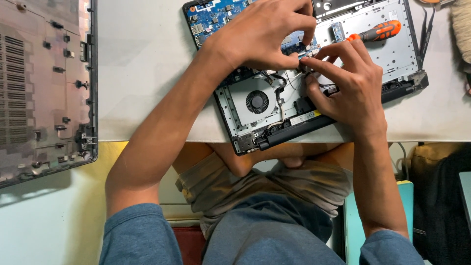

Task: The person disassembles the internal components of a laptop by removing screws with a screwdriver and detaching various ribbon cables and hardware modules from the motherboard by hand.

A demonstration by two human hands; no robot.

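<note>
At the far left, a grey plastic laptop bottom cover [44, 88] lies inside-up on the pale table [147, 73], its vent slots and clips showing, well apart from the work. A broad bare stretch of table lies between it and the opened dark laptop chassis [314, 118], which sits tilted at the near table edge, one hinge corner overhanging. Inside show a blue circuit board [211, 17], a round black cooling fan [257, 102] in a silver housing, and thin black wires. The left hand [265, 34] arches over the board, thumb and forefinger pinched together on something too small to make out. Just beside it, touching fingertips, the right hand [351, 83] pinches at the same spot. An orange-handled screwdriver [378, 32] rests on the silver plate beyond, near the chassis's right edge.
</note>
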